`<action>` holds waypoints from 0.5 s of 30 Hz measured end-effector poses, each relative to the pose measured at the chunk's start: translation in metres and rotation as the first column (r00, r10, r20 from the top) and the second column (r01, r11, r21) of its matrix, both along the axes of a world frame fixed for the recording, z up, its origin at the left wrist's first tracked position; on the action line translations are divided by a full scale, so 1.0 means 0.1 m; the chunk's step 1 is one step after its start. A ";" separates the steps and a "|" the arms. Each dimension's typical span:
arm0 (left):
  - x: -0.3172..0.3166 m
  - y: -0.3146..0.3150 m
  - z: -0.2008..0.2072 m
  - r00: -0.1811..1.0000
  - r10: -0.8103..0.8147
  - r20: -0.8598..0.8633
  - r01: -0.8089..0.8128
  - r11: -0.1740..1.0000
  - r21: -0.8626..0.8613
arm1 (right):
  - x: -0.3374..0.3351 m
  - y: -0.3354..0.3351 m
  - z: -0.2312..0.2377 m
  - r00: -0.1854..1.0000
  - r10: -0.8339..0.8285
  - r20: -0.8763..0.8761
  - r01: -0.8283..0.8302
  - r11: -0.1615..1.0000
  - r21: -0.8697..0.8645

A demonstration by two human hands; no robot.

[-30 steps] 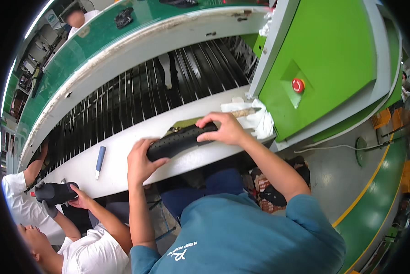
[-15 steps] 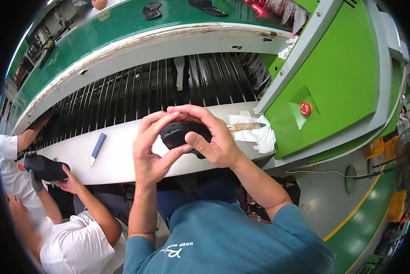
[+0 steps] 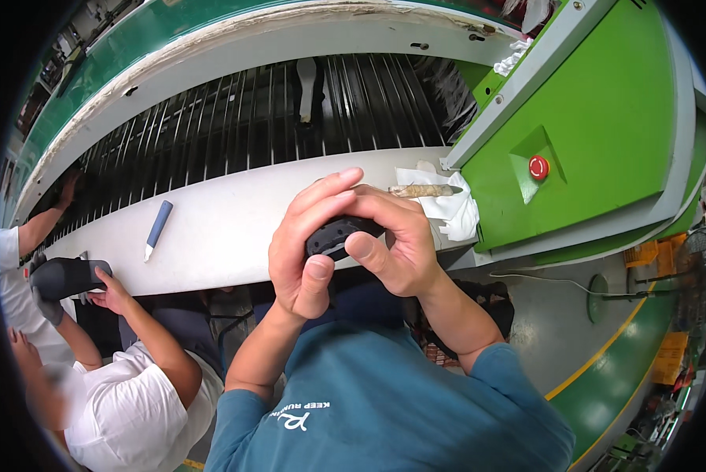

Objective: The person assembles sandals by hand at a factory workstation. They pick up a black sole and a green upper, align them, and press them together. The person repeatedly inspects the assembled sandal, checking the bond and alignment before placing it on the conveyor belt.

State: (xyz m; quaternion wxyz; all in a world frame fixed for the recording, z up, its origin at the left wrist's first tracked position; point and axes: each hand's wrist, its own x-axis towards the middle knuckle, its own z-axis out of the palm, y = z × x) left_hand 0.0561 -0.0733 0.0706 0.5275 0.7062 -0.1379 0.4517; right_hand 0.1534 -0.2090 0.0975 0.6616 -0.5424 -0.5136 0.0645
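Note:
A black shoe [image 3: 339, 234], seen end-on, sits between my two hands above the near edge of the white ledge. My left hand [image 3: 296, 263] cups its left side, thumb on the near side and fingers over the top. From the right, my right hand [image 3: 404, 248] wraps it the same way, with the thumb pressed near its end. The fingers of both hands meet over the shoe and hide most of it.
A blue-handled tool [image 3: 158, 230] and a wrapped brown stick [image 3: 424, 190] on white cloth [image 3: 457, 208] lie on the ledge [image 3: 204, 256]. Rollers [image 3: 235, 126] beyond carry a dark shoe part with a pale sole [image 3: 307, 79]. At left, a co-worker holds a black shoe [image 3: 68, 278]. A red button [image 3: 538, 167] sits on the green machine panel.
Both hands and the shoe have shifted right in the view. My fingers now close further over the shoe's top, covering more of it. The view itself has tilted slightly.

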 end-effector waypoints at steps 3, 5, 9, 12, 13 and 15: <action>0.06 -0.06 0.03 0.998 0.025 0.056 -0.027 0.999 0.040 | -0.05 -0.04 0.00 0.997 -0.071 0.025 0.070 0.997 0.042; 0.10 -0.08 0.06 0.994 0.057 0.088 -0.064 0.995 0.079 | -0.06 -0.05 0.01 0.994 -0.105 0.016 0.104 0.994 0.042; 0.12 -0.12 0.13 0.992 0.066 0.111 -0.075 0.994 0.078 | -0.05 -0.08 0.04 0.981 -0.173 0.091 0.169 0.985 0.047; 0.18 -0.13 0.14 0.988 0.083 0.127 -0.088 0.995 0.036 | -0.04 -0.03 0.02 0.980 -0.189 0.056 0.183 0.979 0.089; 0.20 -0.13 0.15 0.989 0.081 0.124 -0.085 0.996 0.022 | -0.03 -0.01 0.00 0.981 -0.189 0.046 0.184 0.978 0.097; 0.23 -0.12 0.16 0.991 0.080 0.107 -0.083 0.996 0.030 | -0.02 0.02 -0.03 0.976 -0.215 0.027 0.210 0.971 0.112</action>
